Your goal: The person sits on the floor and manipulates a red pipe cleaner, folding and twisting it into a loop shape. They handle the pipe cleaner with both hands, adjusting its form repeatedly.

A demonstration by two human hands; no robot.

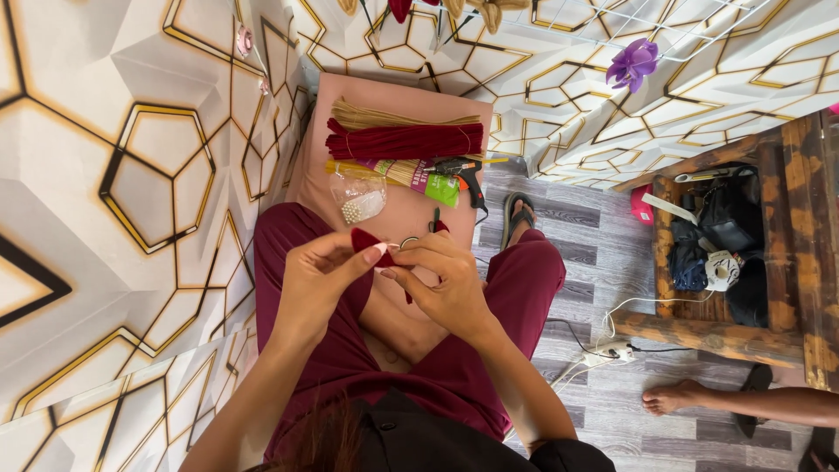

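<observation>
A small dark red petal-shaped piece is pinched at the centre of the frame between the fingertips of the left hand, whose grip is clamped on it. The right hand is closed against the same spot, with its fingers together on what appears to be a thin stem or wire; exactly what is held cannot be told. A metal ring is seen just above the fingers, perhaps a scissor handle.

The piece could be let slip or creased, it is judged, if the pinch were loosened or the two hands pulled unevenly, since so little of it is gripped. The glue gun, lying on the pink board in the upper middle beside the red bundle, could be knocked by a knee or singe something, if it is hot; that cannot be seen.

The meeting point of the fingertips is hidden. The contents of the clear bag are too small to name, and a bare foot at the lower right is cut off.
</observation>
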